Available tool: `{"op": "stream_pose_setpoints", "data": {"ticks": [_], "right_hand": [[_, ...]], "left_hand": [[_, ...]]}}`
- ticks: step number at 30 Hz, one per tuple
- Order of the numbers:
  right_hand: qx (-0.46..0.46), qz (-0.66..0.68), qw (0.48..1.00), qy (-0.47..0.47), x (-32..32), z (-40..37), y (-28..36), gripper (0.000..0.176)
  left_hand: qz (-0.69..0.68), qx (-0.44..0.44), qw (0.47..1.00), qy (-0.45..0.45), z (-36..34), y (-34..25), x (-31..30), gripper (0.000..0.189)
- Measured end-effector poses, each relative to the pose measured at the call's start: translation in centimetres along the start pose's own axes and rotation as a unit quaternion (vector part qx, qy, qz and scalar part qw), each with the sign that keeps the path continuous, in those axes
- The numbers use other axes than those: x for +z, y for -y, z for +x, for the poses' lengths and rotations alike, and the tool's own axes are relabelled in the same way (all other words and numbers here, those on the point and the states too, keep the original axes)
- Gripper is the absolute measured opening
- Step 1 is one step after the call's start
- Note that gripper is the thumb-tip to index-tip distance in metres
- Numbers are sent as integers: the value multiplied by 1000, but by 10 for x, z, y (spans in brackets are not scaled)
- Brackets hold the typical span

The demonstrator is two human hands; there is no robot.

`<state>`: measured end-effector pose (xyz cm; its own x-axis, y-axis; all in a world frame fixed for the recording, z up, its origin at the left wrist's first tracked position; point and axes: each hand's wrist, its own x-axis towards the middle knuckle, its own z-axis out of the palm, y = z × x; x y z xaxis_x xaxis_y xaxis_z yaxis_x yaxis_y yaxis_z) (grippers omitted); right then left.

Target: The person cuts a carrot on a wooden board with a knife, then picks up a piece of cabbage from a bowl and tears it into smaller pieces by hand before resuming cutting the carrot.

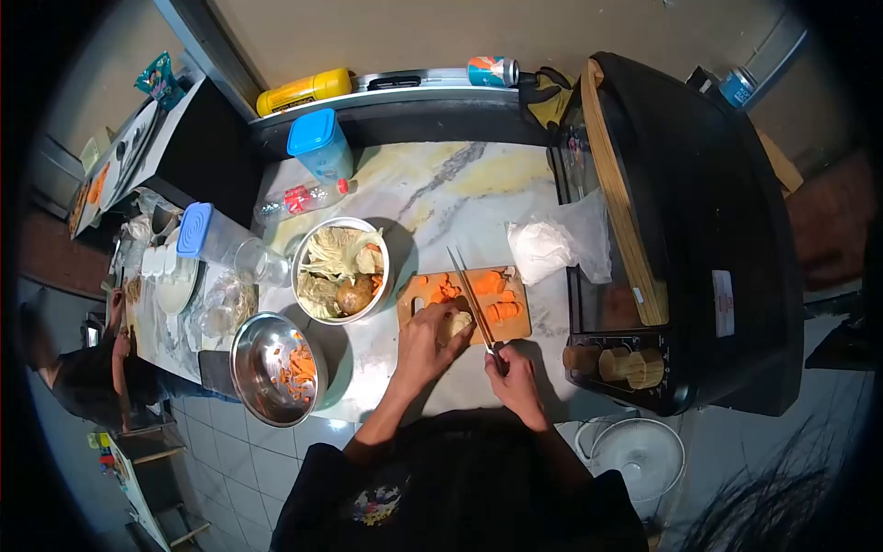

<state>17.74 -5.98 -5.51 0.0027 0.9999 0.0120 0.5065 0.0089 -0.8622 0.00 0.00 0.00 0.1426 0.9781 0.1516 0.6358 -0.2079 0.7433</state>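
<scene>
My left hand (426,344) is closed round a pale, cream-coloured piece of food (454,326) at the lower part of a wooden cutting board (517,332). In my right hand (514,378) is the handle of a knife (475,299), its long blade pointing up and left across the board, close beside the pale piece. Cut orange pieces (501,311) lie on the board on both sides of the blade. Left of the board, a white bowl (387,274) holds cabbage leaves, a brown round vegetable and orange pieces. A metal bowl (256,386) with orange shreds stands at lower left.
A black oven (708,248) stands at the right, beside a plastic bag of white powder (541,250). A clear bottle (308,199), a blue-lidded container (320,152) and another container (207,235) are at upper left. Another person (87,386) is at far left.
</scene>
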Motion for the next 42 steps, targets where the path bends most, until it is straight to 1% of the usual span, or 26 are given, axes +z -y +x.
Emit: {"op": "stream_pose_setpoints", "data": {"ticks": [2, 3, 5, 9, 12, 14, 15, 17, 21, 23, 24, 26, 27, 29, 30, 32, 33, 35, 38, 42], "right_hand": [[32, 51, 998, 19, 2, 0, -2, 28], [32, 55, 998, 20, 4, -1, 5, 28], [133, 129, 981, 51, 0, 0, 17, 31], [156, 141, 977, 34, 2, 2, 13, 33], [157, 146, 976, 38, 1, 1, 11, 32], [187, 180, 964, 64, 1, -1, 7, 31], [188, 180, 963, 66, 2, -2, 8, 31], [231, 220, 944, 86, 2, -3, 9, 31], [229, 223, 943, 95, 1, -2, 7, 32], [222, 217, 946, 98, 0, -1, 6, 32], [222, 217, 946, 98, -1, -1, 6, 32], [224, 209, 947, 99, -3, 0, 6, 32], [224, 208, 947, 98, -4, 0, 6, 32], [224, 213, 946, 102, -3, 0, 7, 33], [223, 213, 946, 104, -3, 0, 7, 33], [225, 222, 943, 103, -2, 0, 7, 33], [225, 222, 943, 103, -2, 0, 7, 33], [229, 227, 941, 108, -2, 0, 7, 35], [231, 217, 942, 107, -3, 0, 10, 39], [229, 224, 942, 105, 2, -2, 11, 40]], "left_hand": [[-4, -19, 1000, -9, 0, -3, 0, 32], [0, -20, 1000, -7, -2, -2, -4, 32], [16, -19, 1000, -7, -4, -1, -1, 33], [29, -29, 999, -1, -2, -6, 4, 35], [54, -3, 999, 5, 1, -5, 11, 39], [110, -35, 992, 48, 4, -8, 14, 40], [110, -36, 992, 48, 5, -8, 15, 40], [123, -33, 991, 42, 7, -8, 19, 40], [129, -40, 990, 34, 5, -12, 22, 40], [134, -44, 989, 42, 3, -12, 22, 48], [134, -44, 989, 42, 1, -14, 20, 48], [136, -30, 989, 53, -2, -21, 12, 61], [135, -29, 989, 53, -3, -20, 12, 61], [94, -23, 993, 65, -7, -16, 11, 70], [94, -24, 993, 64, -6, -14, 8, 70], [39, 13, 995, 92, -5, -12, 2, 70], [39, 13, 995, 92, -5, -10, 2, 70], [8, 49, 995, 84, -5, -5, 4, 70], [-10, 42, 994, 102, -4, -1, 4, 68], [-42, 47, 994, 90, -5, 1, 8, 65]]}}
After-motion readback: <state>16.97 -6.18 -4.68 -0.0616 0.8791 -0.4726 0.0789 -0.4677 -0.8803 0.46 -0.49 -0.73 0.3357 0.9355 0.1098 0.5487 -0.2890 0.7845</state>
